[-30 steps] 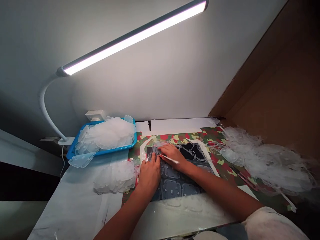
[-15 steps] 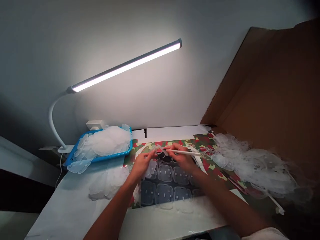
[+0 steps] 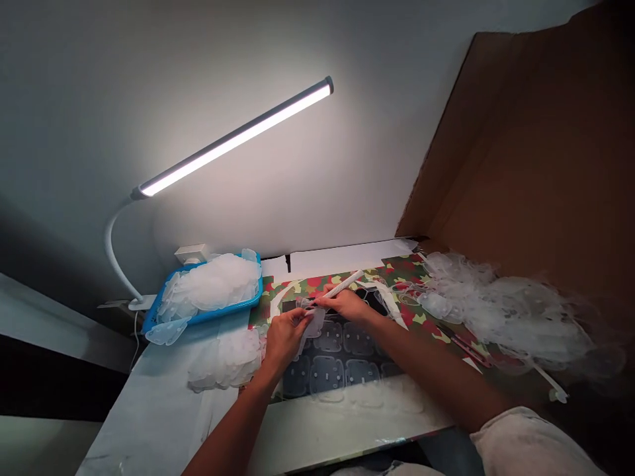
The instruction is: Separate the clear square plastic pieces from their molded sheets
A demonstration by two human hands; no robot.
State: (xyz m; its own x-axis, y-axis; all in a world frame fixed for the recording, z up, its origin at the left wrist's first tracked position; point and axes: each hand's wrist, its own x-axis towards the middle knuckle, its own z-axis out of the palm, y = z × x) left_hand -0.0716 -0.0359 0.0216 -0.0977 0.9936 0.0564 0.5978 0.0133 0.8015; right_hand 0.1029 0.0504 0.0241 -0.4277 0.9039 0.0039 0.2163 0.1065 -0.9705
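Note:
Between the thumb and fingers of my left hand (image 3: 286,336) is a thin translucent plastic piece (image 3: 316,324), held over the dark panel. My right hand (image 3: 348,307) is closed around a white pen-like tool (image 3: 348,283), its back end slanting up to the right. The tool's tip meets the piece close to my left fingertips; my fingers partly hide the contact. Below both hands, rows of rounded translucent pieces (image 3: 327,375) lie on the dark panel.
A blue basket (image 3: 251,302) heaped with translucent pieces stands at the back left, a loose pile (image 3: 225,360) before it. Tangled clear scraps (image 3: 526,320) and a pinkish tool (image 3: 471,350) lie right. A lamp (image 3: 238,140) hangs above; a cardboard sheet (image 3: 520,139) rises right.
The white tool has swung from nearly level to slanting up right. My right hand has turned, and the plastic piece now hangs lower from my left fingers. The view has shifted slightly.

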